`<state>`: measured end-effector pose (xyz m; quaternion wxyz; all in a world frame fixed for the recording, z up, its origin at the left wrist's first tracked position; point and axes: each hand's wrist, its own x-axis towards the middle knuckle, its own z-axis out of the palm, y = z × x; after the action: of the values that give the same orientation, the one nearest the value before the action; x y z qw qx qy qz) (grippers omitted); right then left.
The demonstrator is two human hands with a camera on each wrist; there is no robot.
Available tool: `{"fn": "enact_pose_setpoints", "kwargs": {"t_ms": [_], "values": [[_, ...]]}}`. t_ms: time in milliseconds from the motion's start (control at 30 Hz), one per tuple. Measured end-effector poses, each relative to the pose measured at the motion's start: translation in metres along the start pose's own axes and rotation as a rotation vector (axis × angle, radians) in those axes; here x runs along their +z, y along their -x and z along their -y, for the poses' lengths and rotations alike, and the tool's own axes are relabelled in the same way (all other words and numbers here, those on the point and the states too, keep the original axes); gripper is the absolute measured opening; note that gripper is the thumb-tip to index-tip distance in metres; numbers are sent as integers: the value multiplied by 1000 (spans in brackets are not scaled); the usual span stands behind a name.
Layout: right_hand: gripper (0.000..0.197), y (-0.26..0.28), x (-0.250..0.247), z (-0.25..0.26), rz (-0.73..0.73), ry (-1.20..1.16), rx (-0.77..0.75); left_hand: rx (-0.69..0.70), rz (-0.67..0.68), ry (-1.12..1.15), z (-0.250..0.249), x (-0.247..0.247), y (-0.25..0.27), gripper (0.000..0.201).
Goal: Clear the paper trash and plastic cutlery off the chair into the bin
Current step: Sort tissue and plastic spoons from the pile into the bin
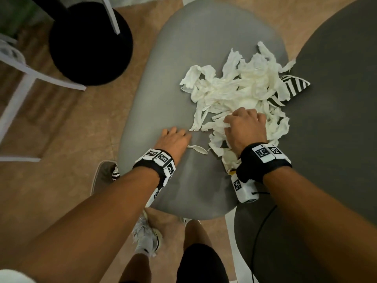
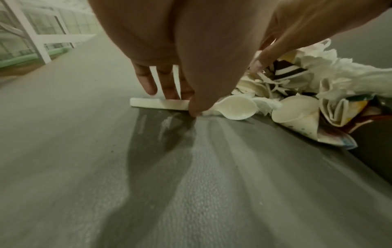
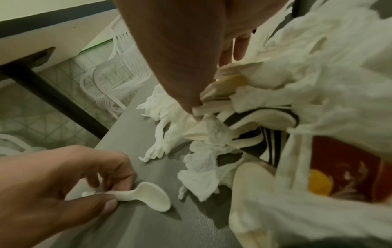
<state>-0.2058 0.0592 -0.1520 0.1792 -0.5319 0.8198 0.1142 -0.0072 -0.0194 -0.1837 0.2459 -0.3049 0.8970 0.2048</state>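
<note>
A heap of torn white paper napkins (image 1: 240,88) lies on the grey chair seat (image 1: 173,82), with striped paper (image 1: 293,84) under its right side. My right hand (image 1: 230,119) digs into the heap's near edge, thumb and curled fingers closed round napkin shreds and white plastic cutlery handles (image 3: 214,107). My left hand (image 1: 186,140) sits just left of the heap and pinches the handle of a white plastic spoon (image 1: 197,149) that lies flat on the seat, its bowl (image 3: 152,194) pointing right. A paper cup (image 2: 297,110) lies on its side at the heap's near edge.
A black round base (image 1: 89,43) stands on the floor at the upper left, beside white chair legs (image 1: 16,94). A dark grey rounded surface (image 1: 336,129) borders the chair on the right. A red printed wrapper (image 3: 350,167) is buried in the heap. My feet are under the seat's front edge.
</note>
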Motion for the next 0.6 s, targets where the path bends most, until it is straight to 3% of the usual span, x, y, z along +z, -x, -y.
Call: {"fn": "enact_pose_setpoints", "kwargs": {"t_ms": [233, 433, 600], "values": [[26, -9, -1, 12, -77, -96, -23, -74, 19, 198, 14, 13, 15, 25], [60, -8, -2, 9, 187, 109, -24, -116, -10, 268, 29, 14, 31, 21], [32, -4, 0, 18, 53, 190, -40, -130, -49, 313, 35, 18, 41, 20]]}}
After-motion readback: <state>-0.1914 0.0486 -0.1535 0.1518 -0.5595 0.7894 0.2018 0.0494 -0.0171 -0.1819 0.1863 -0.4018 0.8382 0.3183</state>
